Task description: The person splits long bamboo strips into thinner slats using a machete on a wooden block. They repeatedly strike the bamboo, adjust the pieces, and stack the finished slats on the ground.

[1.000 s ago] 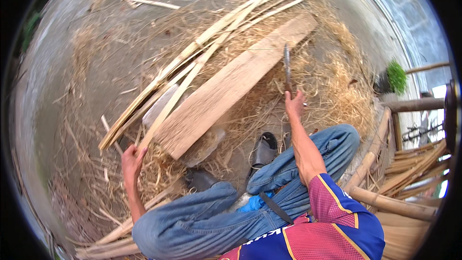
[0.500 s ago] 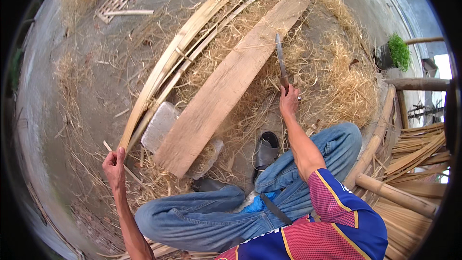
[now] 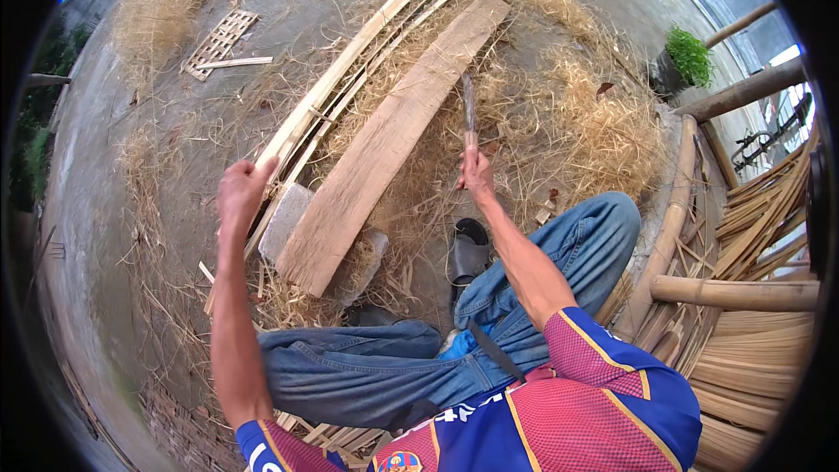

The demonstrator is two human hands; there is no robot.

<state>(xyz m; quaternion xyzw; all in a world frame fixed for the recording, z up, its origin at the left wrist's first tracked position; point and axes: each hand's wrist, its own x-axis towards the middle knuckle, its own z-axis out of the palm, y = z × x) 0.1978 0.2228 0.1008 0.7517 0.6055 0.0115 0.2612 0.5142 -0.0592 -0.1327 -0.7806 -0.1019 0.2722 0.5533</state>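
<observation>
My left hand [image 3: 244, 197] is closed around a long pale bamboo strip [image 3: 325, 92] near its lower part; the fingers are a little blurred. More thin strips [image 3: 398, 42] run alongside it toward the far top. My right hand [image 3: 476, 173] is wrapped around the handle of a knife [image 3: 469, 103], its blade pointing away from me beside the right edge of a wooden plank [image 3: 393, 144]. The plank slopes between my hands, its near end over a pale block [image 3: 285, 220]. Neither hand touches the plank.
Curly shavings [image 3: 603, 135] cover the floor around the plank. A dark shoe [image 3: 469, 253] is by my bent knees. Bamboo poles [image 3: 734, 292] and stacked strips [image 3: 756, 354] stand at right, a potted plant [image 3: 689, 57] beyond. A woven lattice piece [image 3: 223, 42] lies far left.
My left hand has moved up and right along the strips, away from the near ends. The right hand and knife have shifted left, closer to the plank. The whole view has shifted slightly.
</observation>
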